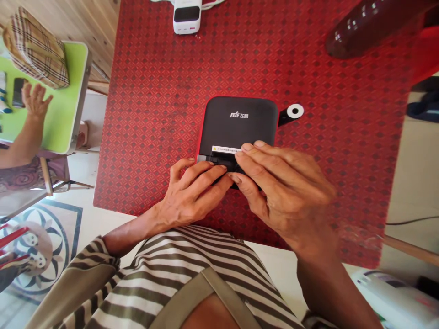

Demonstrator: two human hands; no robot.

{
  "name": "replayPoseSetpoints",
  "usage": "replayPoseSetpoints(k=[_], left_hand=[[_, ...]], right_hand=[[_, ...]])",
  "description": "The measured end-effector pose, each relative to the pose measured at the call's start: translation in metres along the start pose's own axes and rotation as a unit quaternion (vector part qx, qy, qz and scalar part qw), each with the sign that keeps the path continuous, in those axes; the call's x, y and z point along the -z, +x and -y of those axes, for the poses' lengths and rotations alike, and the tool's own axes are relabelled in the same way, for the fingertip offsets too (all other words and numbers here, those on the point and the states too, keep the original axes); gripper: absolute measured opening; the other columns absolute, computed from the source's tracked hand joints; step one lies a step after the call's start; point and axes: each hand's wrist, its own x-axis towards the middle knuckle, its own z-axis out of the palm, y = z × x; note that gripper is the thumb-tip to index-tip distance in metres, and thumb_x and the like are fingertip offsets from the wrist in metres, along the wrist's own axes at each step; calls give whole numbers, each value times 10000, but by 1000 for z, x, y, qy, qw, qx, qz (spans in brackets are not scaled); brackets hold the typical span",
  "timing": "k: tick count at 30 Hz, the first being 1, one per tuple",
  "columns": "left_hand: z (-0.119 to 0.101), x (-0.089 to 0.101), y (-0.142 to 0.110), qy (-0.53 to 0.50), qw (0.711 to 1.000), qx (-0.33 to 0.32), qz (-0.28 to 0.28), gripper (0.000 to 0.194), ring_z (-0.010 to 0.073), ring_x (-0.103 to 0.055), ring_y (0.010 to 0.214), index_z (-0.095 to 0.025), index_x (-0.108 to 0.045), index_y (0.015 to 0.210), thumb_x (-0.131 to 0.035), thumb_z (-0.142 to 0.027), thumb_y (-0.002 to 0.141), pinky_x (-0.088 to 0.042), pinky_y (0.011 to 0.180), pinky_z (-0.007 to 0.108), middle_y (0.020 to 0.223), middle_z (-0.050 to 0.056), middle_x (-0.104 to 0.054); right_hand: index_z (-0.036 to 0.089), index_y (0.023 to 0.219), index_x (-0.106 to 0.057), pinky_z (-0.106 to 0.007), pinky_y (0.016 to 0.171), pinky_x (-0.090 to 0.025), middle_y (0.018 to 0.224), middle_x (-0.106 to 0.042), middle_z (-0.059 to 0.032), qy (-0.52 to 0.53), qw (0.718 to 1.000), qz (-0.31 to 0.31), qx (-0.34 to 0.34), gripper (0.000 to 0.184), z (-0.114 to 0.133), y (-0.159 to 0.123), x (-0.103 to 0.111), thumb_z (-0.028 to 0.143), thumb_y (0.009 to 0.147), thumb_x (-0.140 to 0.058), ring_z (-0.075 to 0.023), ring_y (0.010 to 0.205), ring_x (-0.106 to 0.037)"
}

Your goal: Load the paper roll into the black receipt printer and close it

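Note:
A black Feie-branded box with a red edge, possibly a small printer [236, 119], lies on a red patterned tablecloth [343, 137]. A small warning label [224, 149] runs across its near end. There, a black plastic part [222, 161] is gripped from both sides. My left hand [190, 192] holds its left side, and my right hand [283, 189] covers its right side. The fingers hide most of the part. Beyond the box's right corner lies a black strip with a white ring at its end, likely a tape roll [294, 111].
A white device [187, 16] stands at the far edge of the cloth, and a dark glossy object [370, 27] lies at top right. To the left, a co-worker's hand [36, 100] rests on a green table [68, 105] near a plaid bag [36, 52]. A white machine [394, 299] sits at lower right.

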Motion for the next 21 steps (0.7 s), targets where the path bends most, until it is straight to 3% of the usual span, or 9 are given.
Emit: replayPoseSetpoints(k=[7,13,15,18,20,21], left_hand=[[2,-5,-6,-18,1000,4,-6,251,258,-848,1301,-231,-877,1461,-830,-196,1216,-557,1323,450,1372,72,-976],[1,2,-7,-87,995,41,-7,437,294,-842,1343,-330,-813,1633,-844,-255,1203,-628,1274,505,1435,62,-949],[3,6,-7,-134,987,82,-43,420,293,-845,1289,-336,-801,1641,-832,-325,1223,-685,1191,512,1396,60,-933],[13,5,-11,-192,954,200,-112,369,298,-848,1228,-386,-800,1610,-799,-474,1253,-740,1078,544,1360,47,-892],[23,-1,-17,-239,919,294,-113,402,305,-853,1301,-414,-757,1638,-751,-596,1279,-756,1119,569,1434,45,-869],[28,-5,-20,-279,898,328,-87,455,311,-848,1402,-418,-716,1686,-757,-626,1282,-754,1185,572,1534,51,-855]], right_hand=[[295,1643,-883,-556,1180,-761,1562,-961,-107,6,999,14,-38,401,-2,-17,-6,331,1252,-799,-382,1414,-940],[325,1690,-855,-564,1226,-769,1580,-956,-101,47,997,4,-61,456,-3,-17,-4,281,1242,-784,-374,1461,-933],[332,1730,-832,-557,1216,-780,1537,-972,-93,67,994,-44,-73,497,-1,-14,-3,259,1243,-764,-366,1430,-948],[336,1646,-901,-530,1087,-806,1364,-1013,-70,56,977,-178,-108,427,-2,-18,-10,334,1249,-743,-353,1232,-998],[323,1509,-975,-479,929,-793,1226,-1020,-74,44,952,-256,-162,358,-4,-28,-20,410,1243,-752,-331,1040,-1001],[313,1454,-997,-461,865,-776,1180,-1017,-84,51,938,-275,-202,347,-4,-36,-26,445,1240,-757,-323,967,-989]])
